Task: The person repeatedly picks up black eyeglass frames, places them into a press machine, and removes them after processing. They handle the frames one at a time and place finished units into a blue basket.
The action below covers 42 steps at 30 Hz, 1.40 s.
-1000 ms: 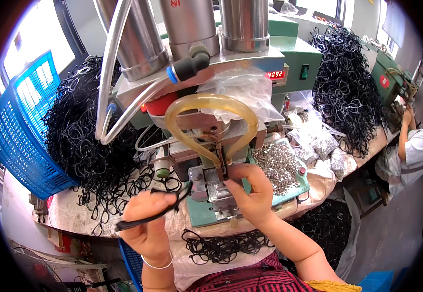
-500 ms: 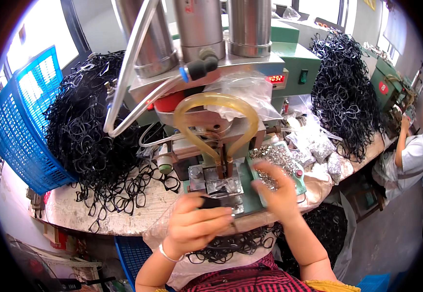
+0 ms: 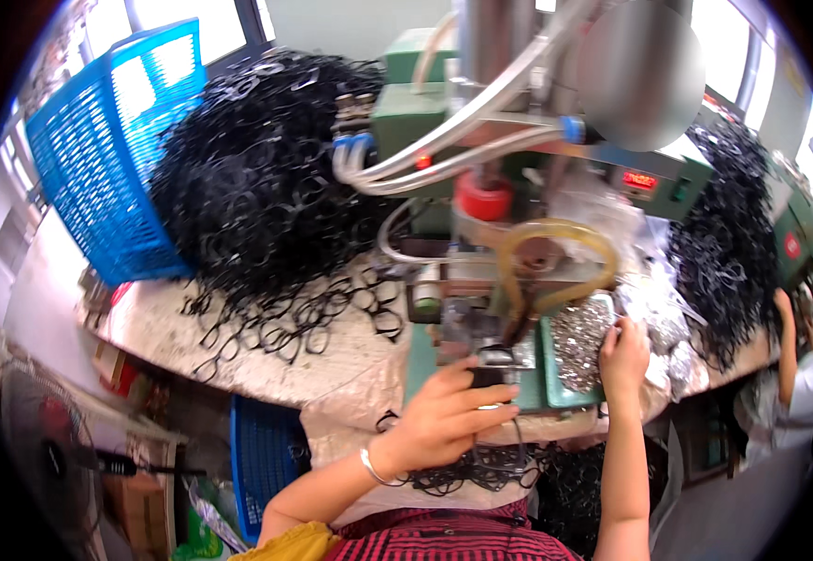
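My left hand is closed in front of the press's working spot, holding a black eyeglass frame whose thin dark parts hang below the fingers. A small black block-like piece shows at the fingertips, just under the metal fixture. My right hand has its fingers curled together at the right side of a green tray of small shiny metal parts. What the right fingertips pinch, if anything, is too small to make out. Above the left hand stands the press, with a yellowish tube loop.
A big heap of black eyeglass frames lies left beside a tipped blue basket; loose frames spread before it. Another heap rises at the right, past plastic bags. A co-worker sits at far right.
My view has swung, so the press now appears farther right. My right hand has gone from spread fingers beside the press to the parts tray. The left hand stays at the press.
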Tool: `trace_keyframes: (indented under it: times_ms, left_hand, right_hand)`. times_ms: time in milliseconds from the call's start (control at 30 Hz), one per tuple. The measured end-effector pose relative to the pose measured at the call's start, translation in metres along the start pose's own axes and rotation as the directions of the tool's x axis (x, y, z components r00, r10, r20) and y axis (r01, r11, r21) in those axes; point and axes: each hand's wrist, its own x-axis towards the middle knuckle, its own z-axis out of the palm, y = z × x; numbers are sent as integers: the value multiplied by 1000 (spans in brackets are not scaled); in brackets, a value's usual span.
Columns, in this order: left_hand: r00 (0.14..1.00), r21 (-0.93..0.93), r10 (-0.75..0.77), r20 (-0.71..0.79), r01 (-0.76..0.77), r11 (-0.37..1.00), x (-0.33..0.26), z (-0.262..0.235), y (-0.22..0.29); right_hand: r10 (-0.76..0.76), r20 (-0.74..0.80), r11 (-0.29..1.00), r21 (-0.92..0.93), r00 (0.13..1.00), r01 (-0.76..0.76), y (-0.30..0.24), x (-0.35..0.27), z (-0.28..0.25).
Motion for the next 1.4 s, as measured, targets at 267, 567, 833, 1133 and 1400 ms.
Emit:
trace_keyframes:
  times_ms: [267, 567, 833, 1133, 1400]
  left_hand:
    - [889, 295, -196, -413, 335, 895, -54, -37, 3]
    - [708, 646, -625, -329, 652, 398, -43, -102, -141]
    - [838, 773, -424, -344, 509, 379, -95, -90, -181]
    - [488, -167, -612, -623, 681, 713, -93, -64, -115]
    - [376, -521, -726, -575, 516, 680, -95, -35, -103]
  right_hand:
    - [-57, -13, 983, 171, 998, 59, -58, -22, -20]
    - [-165, -94, 931, 314, 982, 187, -66, -11, -13]
    - [441, 177, 304, 893, 880, -332, -25, -42, -19]
    - [323, 298, 115, 930, 898, -350, -72, -24, -19]
    - [-20, 175, 327, 931, 984, -159, -151, -23, -50]
